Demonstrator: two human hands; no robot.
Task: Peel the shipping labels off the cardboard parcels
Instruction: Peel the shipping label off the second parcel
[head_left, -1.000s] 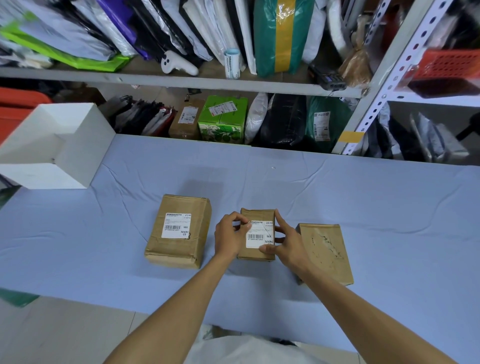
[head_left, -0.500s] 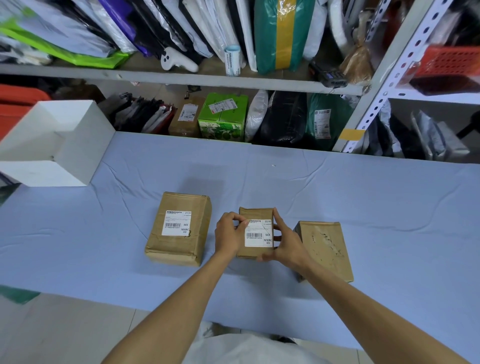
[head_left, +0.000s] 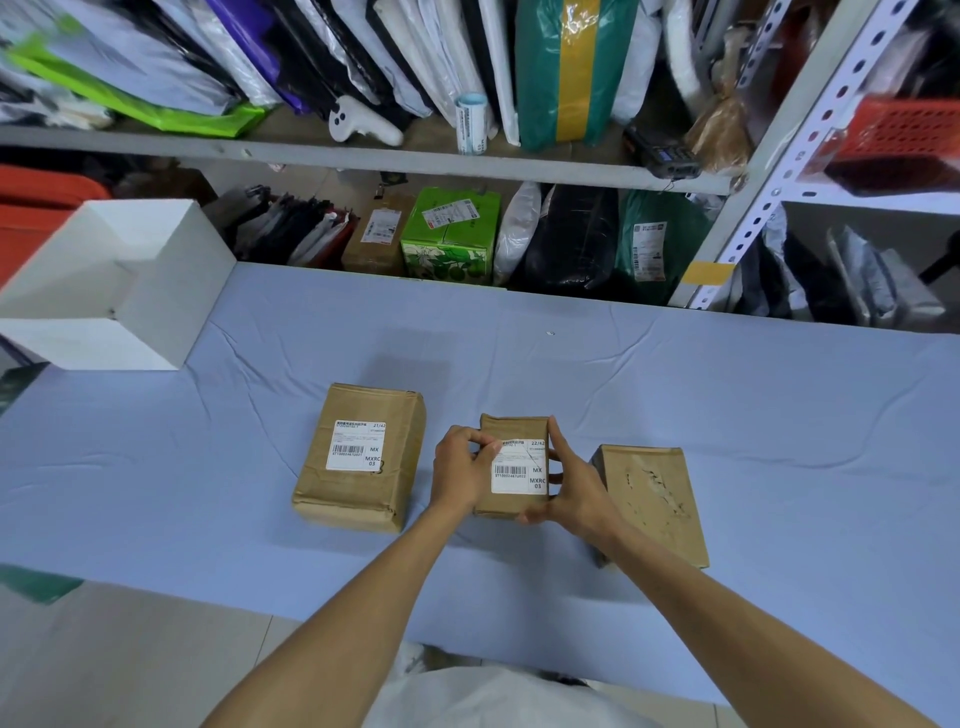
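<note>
Three brown cardboard parcels lie on the blue table. The small middle parcel carries a white shipping label. My left hand pinches the label's upper left corner, which is lifted off the cardboard. My right hand grips the parcel's right side, thumb under its near edge. The larger left parcel has its own white label stuck flat. The right parcel bears no label, only torn marks on top.
A white open box stands at the table's back left. Behind the blue table are metal shelves packed with mailer bags, a green carton and a label roll.
My left fingers have lifted the label's upper left corner a little off the middle parcel. Both hands and the parcel stay in nearly the same place.
</note>
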